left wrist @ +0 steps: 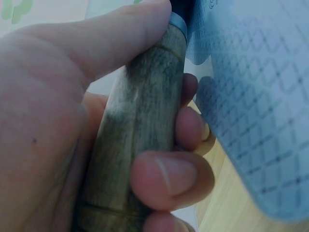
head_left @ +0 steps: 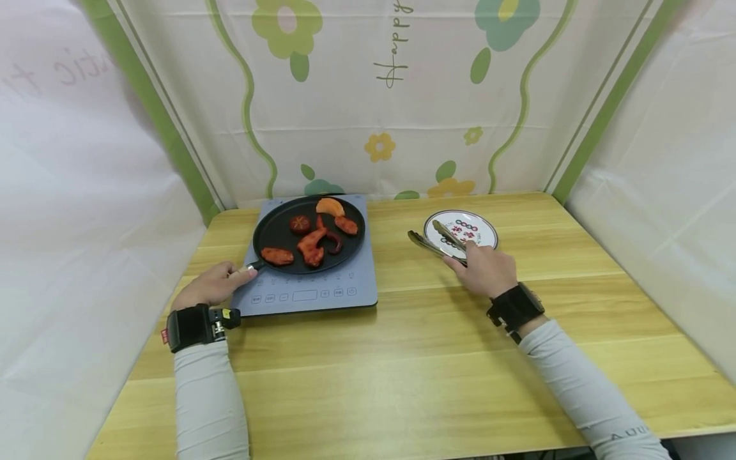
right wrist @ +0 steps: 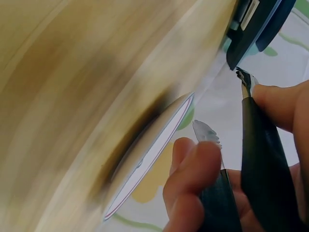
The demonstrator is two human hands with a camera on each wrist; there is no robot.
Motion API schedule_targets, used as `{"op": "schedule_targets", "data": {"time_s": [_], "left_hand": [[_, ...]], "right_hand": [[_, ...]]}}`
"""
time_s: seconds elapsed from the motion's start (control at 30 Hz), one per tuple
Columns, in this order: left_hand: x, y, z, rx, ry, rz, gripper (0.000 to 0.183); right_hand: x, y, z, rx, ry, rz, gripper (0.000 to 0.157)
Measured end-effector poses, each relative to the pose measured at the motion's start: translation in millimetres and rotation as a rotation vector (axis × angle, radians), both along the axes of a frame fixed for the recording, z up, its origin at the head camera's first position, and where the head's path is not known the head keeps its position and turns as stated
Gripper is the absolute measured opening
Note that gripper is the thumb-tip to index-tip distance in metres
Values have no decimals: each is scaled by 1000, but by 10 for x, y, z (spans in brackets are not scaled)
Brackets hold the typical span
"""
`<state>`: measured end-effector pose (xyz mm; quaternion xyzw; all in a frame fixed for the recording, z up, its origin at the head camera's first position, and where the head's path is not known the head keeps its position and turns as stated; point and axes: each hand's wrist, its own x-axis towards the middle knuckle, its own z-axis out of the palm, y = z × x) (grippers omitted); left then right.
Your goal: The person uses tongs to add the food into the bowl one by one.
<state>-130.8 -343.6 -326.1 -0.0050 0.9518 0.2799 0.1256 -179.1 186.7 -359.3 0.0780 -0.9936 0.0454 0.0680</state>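
Observation:
My left hand (head_left: 214,285) grips the wooden handle (left wrist: 140,116) of a round black frying pan (head_left: 282,220), thumb along its top and fingers curled round from the other side. In the pan lie several pieces of food: two reddish wing-like pieces (head_left: 277,256), a larger reddish piece (head_left: 312,246), a dark red chili, a scored dark red round (head_left: 299,224) and an orange slice (head_left: 330,207). My right hand (head_left: 489,268) holds metal tongs (head_left: 424,242) with dark grips (right wrist: 265,164). The tongs' arms are spread, nothing between the tips, over a white plate (head_left: 485,235).
Under the pan is a grey induction cooktop (head_left: 362,287) with touch controls along its front. The plate with printed lettering sits at the back right of the wooden table (head_left: 368,377). White cloth walls (head_left: 379,108) with flowers enclose the back and sides.

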Motion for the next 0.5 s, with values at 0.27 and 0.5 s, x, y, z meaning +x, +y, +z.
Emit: {"op": "schedule_targets", "data": {"time_s": [0.27, 0.5], "left_hand": [[-2, 4, 8, -10, 5, -11, 54], [-16, -7, -7, -9, 2, -10, 55]], "right_hand": [[-57, 117, -33, -4, -23, -30, 69], [-104, 204, -75, -18, -55, -53, 70]]}}
